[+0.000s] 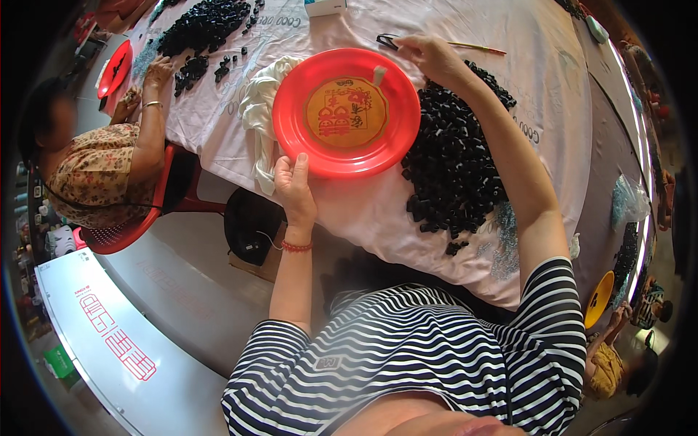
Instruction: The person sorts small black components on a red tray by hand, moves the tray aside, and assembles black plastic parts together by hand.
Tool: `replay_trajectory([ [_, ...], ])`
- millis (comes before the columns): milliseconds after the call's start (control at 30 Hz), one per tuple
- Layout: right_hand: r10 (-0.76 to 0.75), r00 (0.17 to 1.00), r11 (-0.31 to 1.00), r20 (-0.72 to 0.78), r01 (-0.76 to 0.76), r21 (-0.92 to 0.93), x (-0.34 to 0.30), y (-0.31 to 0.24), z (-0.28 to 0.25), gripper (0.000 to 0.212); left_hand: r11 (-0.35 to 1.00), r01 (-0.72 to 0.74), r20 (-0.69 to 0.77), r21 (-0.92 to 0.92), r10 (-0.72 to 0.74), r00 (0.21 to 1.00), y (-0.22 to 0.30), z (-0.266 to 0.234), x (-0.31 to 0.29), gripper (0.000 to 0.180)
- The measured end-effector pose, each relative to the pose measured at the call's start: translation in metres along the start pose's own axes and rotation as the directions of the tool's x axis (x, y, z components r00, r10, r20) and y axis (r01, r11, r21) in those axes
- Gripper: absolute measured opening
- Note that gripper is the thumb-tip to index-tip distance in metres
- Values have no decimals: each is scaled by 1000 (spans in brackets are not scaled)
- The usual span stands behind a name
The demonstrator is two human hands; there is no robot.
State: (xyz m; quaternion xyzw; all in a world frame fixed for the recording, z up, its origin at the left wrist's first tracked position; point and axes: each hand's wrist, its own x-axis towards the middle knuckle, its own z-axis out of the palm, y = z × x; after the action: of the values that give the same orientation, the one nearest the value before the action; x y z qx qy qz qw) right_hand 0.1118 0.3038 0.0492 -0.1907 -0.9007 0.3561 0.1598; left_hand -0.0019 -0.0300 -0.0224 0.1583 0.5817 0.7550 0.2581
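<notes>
A: Which step does this look like?

B: A pick-up, I'd judge: the right hand (438, 64) is out past the red plate (398, 138), fingertips drawn together at a thin black loop (385, 41). I can't tell whether they pinch it or only touch it

A: And the left hand (295, 192)?

B: Closed on the plate's rim, thumb on top, on the side toward the near edge of the table (349, 218)

A: So what would the next move call for?

B: Probably a firm fingertip pinch, with the plate kept steady; so thin a loop could slip

A: Where do things lie from the grip?

B: The loop is right at the right fingertips, across the plate from the left hand. The plate is inside the near edge; a heap of black pieces (458, 160) just right of it runs toward the table's near right corner, and white cloth (258, 102) bunches beside its left rim
</notes>
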Motion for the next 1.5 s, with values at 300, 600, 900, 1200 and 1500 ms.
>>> replay_trajectory([
  [300,43,996,697,-76,-84,-712,17,35,0,24,997,-55,10,56,55,998,-4,2,-4,11],
  [600,242,970,862,-33,-231,-452,32,48,-11,29,993,-72,20,98,70,997,-5,4,-2,12],
  [900,-3,1000,924,3,4,-382,9,-4,10,34,993,-80,15,90,78,997,-7,9,-2,13],
  [1200,33,996,854,82,15,-521,-8,-35,42,38,995,-57,22,88,55,998,-5,2,-3,13],
  [1500,249,947,512,-205,-308,-802,-10,56,-39,23,993,-67,8,102,66,998,-6,4,-3,13],
])
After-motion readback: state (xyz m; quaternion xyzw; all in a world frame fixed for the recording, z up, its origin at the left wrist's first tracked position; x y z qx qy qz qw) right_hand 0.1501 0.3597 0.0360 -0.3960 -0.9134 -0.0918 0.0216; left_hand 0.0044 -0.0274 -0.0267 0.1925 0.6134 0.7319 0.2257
